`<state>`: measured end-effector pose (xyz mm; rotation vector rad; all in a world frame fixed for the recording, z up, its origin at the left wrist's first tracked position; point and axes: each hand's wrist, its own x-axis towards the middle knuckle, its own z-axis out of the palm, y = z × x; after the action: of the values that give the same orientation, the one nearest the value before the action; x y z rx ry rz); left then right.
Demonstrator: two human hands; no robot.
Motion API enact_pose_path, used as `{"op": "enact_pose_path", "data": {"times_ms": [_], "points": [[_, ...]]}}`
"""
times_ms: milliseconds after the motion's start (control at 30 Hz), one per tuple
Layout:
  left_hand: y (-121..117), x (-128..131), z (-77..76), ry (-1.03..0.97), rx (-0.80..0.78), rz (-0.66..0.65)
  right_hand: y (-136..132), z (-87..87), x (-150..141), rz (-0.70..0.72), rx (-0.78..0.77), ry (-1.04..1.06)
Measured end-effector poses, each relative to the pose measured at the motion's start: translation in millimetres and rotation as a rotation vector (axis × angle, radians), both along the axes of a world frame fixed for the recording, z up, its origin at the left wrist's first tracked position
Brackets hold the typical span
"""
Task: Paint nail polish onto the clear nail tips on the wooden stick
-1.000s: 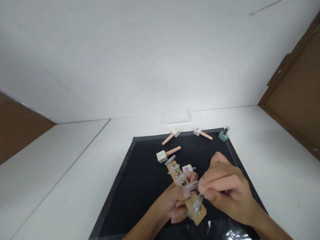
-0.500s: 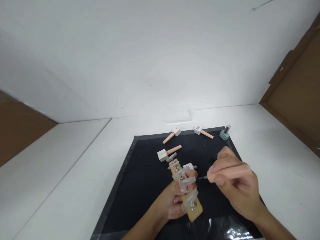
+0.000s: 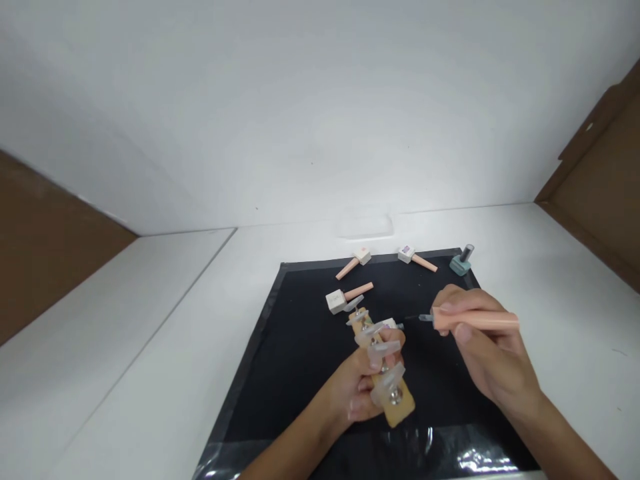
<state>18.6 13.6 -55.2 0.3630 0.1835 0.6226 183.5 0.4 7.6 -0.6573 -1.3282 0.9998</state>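
My left hand point(image 3: 363, 383) grips a yellowish nail tip stand point(image 3: 400, 407), tilted, with several pale translucent nail tips point(image 3: 387, 348) raised on metal posts. Between the fingers and thumb of my right hand point(image 3: 493, 353) is a nail polish brush with a peach handle point(image 3: 475, 320), its thin bristle end pointing left. That end is close to the neck of an uncapped white polish bottle point(image 3: 389, 324) lying behind the stand; whether they touch I cannot tell. My left fingers partly hide this bottle.
Three capped white bottles with peach caps lie around the black mat: one at left point(image 3: 336, 301), two at the far edge point(image 3: 363, 255) point(image 3: 407, 254). A teal bottle point(image 3: 460, 265) stands at the far right corner. White walls point(image 3: 320, 120) and brown cardboard flaps point(image 3: 600, 173) enclose the surface.
My right hand has moved slightly up and right, bringing the brush tip away from the nail tips and near the open bottle's neck. The whole view has shifted a little.
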Motion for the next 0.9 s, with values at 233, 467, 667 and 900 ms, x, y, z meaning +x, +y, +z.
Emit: {"op": "enact_pose_path", "data": {"times_ms": [233,467,667,900], "points": [[-0.5,-4.1,-2.5,-0.039,0.001,-0.034,5.6,2.5,1.5,0.032,-0.115,0.014],[-1.5,-9.9,-14.0,-0.117,-0.035,-0.094,3.7,2.0,-1.6,-0.016,-0.253,-0.034],[-1.7,-7.2,-3.6,-0.084,-0.061,-0.025,4.5,2.8,-0.3,0.064,-0.213,-0.066],[-3.4,-8.6,-2.3,-0.017,-0.084,-0.003,2.2,6.4,-0.4,0.138,-0.063,-0.129]]}}
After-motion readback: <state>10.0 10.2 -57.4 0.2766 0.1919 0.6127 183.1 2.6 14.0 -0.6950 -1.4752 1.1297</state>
